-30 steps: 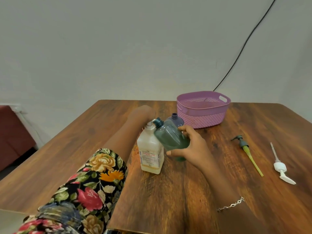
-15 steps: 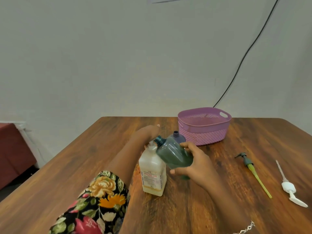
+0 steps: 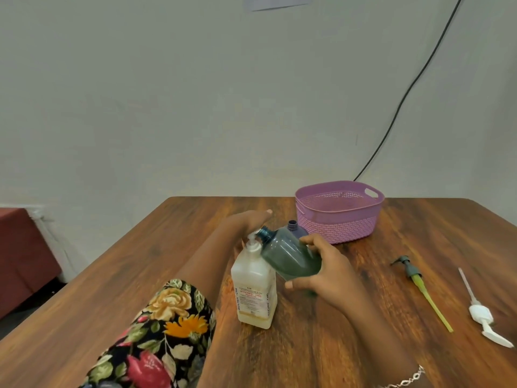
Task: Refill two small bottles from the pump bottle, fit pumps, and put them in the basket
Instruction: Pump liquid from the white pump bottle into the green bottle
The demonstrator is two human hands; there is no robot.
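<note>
Left hand (image 3: 247, 222) pressing flat, fingers straight, on pump bottle (image 3: 256, 289) head; right hand (image 3: 327, 273) gripping tilted green bottle (image 3: 288, 259), neck at spout; risk: neck slipping off spout, liquid spilling onto table (image 3: 140, 275)

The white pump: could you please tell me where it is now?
The white pump lies near the right edge of the table in the head view, just right of the green pump.

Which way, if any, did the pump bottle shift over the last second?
No. The pump bottle keeps its offset from the basket; only the camera tilted up.
</note>
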